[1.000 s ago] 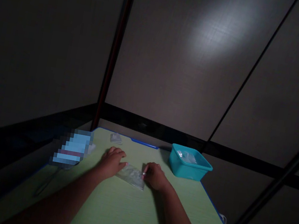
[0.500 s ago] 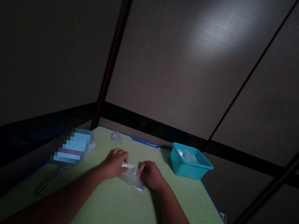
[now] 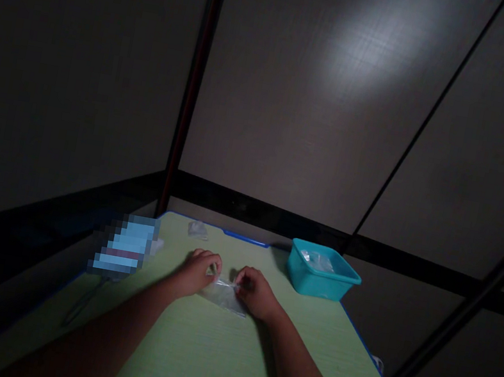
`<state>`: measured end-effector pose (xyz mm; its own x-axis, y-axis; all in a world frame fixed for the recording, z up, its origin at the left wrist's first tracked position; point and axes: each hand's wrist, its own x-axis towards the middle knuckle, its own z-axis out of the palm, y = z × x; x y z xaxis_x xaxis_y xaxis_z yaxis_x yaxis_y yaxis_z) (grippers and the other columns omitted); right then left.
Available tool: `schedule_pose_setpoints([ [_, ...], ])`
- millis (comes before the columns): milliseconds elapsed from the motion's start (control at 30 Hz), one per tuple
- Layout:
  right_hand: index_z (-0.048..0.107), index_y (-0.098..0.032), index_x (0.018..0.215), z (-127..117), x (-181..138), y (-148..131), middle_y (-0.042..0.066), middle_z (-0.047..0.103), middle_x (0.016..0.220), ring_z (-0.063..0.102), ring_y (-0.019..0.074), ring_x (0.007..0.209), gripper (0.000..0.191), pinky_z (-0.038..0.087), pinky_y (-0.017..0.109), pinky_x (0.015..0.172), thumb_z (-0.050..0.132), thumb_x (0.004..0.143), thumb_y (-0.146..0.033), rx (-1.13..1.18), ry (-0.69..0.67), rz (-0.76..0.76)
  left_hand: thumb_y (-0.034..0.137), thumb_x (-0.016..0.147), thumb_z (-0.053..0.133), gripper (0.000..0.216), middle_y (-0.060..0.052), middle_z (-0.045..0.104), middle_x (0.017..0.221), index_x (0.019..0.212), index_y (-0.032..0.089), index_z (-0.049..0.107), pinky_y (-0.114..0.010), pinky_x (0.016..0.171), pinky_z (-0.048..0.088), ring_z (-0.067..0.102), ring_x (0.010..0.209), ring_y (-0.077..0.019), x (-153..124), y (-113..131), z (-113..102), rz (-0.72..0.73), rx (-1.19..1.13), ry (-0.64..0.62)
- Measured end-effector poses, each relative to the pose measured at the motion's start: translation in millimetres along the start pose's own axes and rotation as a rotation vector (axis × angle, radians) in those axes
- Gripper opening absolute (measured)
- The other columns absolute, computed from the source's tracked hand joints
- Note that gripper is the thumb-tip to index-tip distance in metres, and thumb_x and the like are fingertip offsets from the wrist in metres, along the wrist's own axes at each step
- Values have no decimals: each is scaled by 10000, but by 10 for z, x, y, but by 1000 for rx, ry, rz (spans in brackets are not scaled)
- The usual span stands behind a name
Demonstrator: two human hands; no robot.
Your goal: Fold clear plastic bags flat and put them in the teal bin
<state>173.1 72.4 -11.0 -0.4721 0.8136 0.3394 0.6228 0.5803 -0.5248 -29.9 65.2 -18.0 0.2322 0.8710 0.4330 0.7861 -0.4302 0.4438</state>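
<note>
A small clear plastic bag (image 3: 224,295) lies on the green table (image 3: 211,363) between my two hands. My left hand (image 3: 195,271) pinches the bag's top edge at its left end, fingers curled. My right hand (image 3: 255,291) pinches the same edge at its right end, fingers closed too. The rest of the bag rests flat on the table toward me. What the bag holds is too dim to make out.
A teal plastic tub (image 3: 321,271) with clear bags inside stands at the far right of the table. Another small clear bag (image 3: 197,229) lies near the far edge. A blurred light blue object (image 3: 125,245) sits at the left edge. Dark wall panels rise behind.
Both hands went from resting on the bag's ends to pinching its top edge, drawing closer together. The bag's upper edge has lifted slightly off the table.
</note>
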Motion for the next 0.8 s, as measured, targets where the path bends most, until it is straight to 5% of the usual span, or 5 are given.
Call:
schedule_pose_setpoints([
  [400,646,-193,689,11,6,-39,15,591,796,496,154,869,216,335,253,798,466,648,-80,-40,-23,-11,87,668,462,213,9,621,808,644,224,622,-298,866,338,512,898,-168,27,-52,16,-25,-13,4],
  [533,648,-200,696,6,7,-67,11,604,812,491,163,889,209,334,260,807,466,654,-105,-49,-45,34,93,715,427,303,-11,585,1057,918,238,599,-324,949,297,429,1092,-174,-18,110,-70,-5,5,60],
  [600,643,-197,698,6,12,-69,12,605,817,488,167,891,196,333,261,804,469,655,-118,-56,-43,50,222,789,436,355,-14,453,1280,1137,252,499,-368,1030,187,301,1227,-184,-83,256,-119,120,48,47],
  [700,630,-183,709,15,21,-60,17,599,821,484,170,874,159,337,260,784,485,657,-147,-81,-50,60,420,849,367,539,-6,222,1429,1346,277,217,-420,1059,54,154,1306,-184,-196,444,-123,294,122,-181],
  [800,619,-167,703,23,19,-66,25,588,794,485,167,828,127,343,259,754,499,664,-184,-119,-52,74,473,867,292,575,-37,130,1446,1372,252,130,-448,1053,8,94,1320,-181,-263,492,-40,300,165,-298],
])
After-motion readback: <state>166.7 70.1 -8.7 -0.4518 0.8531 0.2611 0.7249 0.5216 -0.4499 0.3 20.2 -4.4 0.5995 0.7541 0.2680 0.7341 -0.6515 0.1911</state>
